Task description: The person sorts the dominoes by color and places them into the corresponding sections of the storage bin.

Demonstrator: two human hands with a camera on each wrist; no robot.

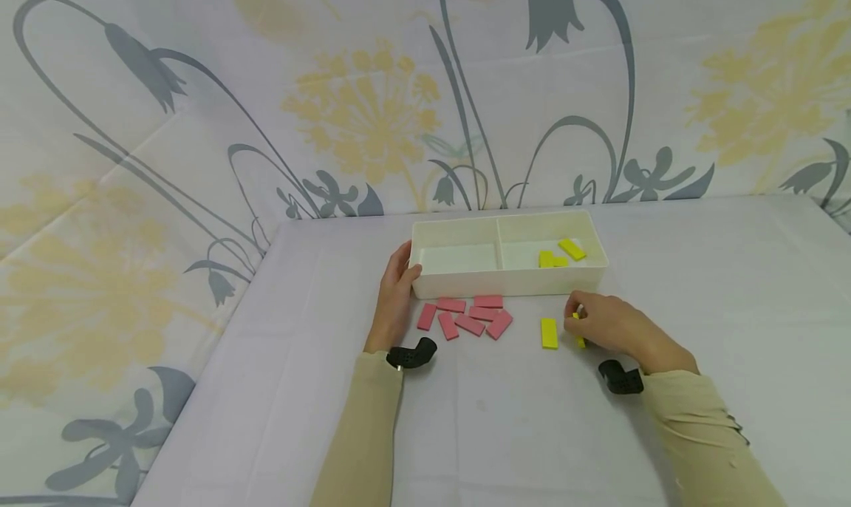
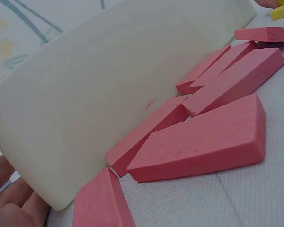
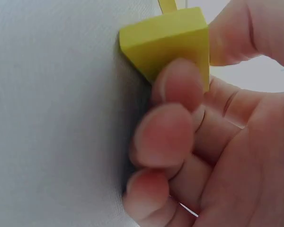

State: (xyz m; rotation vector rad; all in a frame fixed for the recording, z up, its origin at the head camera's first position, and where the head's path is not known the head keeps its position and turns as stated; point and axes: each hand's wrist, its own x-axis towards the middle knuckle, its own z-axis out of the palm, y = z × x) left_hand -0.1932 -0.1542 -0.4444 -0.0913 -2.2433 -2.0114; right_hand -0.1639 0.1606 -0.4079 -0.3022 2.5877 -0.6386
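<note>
A white two-compartment box [image 1: 505,283] stands at the back of the table. My left hand [image 1: 395,293] grips its left end, thumb at the front corner and fingers along the side. My right hand [image 1: 608,321] pinches a yellow block [image 3: 165,38] between thumb and fingers, low over the cloth in front of the box's right end. To its left lies another yellow block [image 1: 549,333]. Several pink blocks [image 1: 470,324] are scattered before the box's left half, some of them close against its front wall [image 2: 85,109].
Inside the right compartment lie a few yellow blocks [image 1: 572,249]; a divider [image 1: 499,245] separates it from the left one. A white cloth [image 1: 492,433] covers the table. Behind the box rises a flower-patterned curtain [image 1: 399,86].
</note>
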